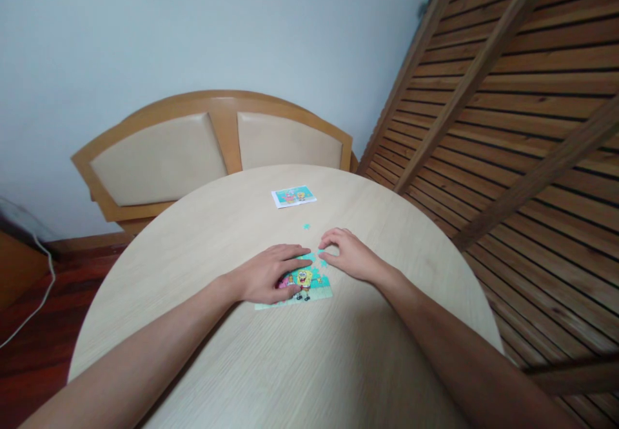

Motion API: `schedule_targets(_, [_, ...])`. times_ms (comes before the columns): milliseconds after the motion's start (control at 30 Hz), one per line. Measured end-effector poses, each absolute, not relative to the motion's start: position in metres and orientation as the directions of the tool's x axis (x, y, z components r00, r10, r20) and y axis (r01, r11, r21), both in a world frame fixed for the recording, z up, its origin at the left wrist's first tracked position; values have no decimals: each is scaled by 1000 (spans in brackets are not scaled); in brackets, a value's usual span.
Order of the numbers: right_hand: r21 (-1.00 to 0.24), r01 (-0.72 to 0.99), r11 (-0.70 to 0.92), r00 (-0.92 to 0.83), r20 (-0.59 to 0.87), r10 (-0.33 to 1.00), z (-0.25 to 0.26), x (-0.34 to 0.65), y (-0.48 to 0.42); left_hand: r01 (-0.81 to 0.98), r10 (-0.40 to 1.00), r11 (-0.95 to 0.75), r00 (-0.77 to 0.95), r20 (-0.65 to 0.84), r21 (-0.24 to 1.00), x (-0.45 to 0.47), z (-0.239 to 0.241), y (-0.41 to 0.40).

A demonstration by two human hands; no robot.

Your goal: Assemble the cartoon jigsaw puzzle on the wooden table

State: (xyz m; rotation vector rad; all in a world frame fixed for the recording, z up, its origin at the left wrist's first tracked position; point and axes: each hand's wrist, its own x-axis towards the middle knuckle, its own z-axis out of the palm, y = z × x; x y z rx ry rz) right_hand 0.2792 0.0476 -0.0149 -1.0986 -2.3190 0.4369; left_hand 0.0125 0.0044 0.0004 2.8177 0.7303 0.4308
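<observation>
Head view: left hand lies flat on the puzzle, and beside it right hand pinches a loose piece in a narrow grip; best press gently.

Small cartoon jigsaw puzzle, turquoise background with yellow and pink figures, lies flat mid-table, mostly assembled. Far right corner unfinished, ragged edge. Left part hidden under left hand. Small loose turquoise pieces just beside that corner. One more loose piece lies apart, farther back.
</observation>
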Motion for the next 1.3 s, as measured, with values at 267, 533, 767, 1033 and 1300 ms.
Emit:
schedule_targets(267, [-542, 571, 616, -555, 299, 777, -12, 275, 43, 442, 493, -862, 845, 206, 250, 13, 1, 6])
schedule_targets(533, [-533, 586, 610, -546, 297, 783, -12, 272, 43, 450, 496, -862, 845, 200, 235, 13, 1, 5])
schedule_targets(767, [-558, 558, 615, -546, 311, 778, -9, 273, 46, 454, 494, -862, 852, 174, 226, 13, 1, 6])
schedule_targets(1033, [-388, 711, 586, -523, 264, 810, -13, 259, 60, 471, 504, -858, 850, 153, 206, 16, 3, 5])
schedule_targets(1300, [-303, 801, 517, -470, 217, 855, -9, 249, 57, 483, 511, -858, 840, 185, 176, 15, 8, 3])
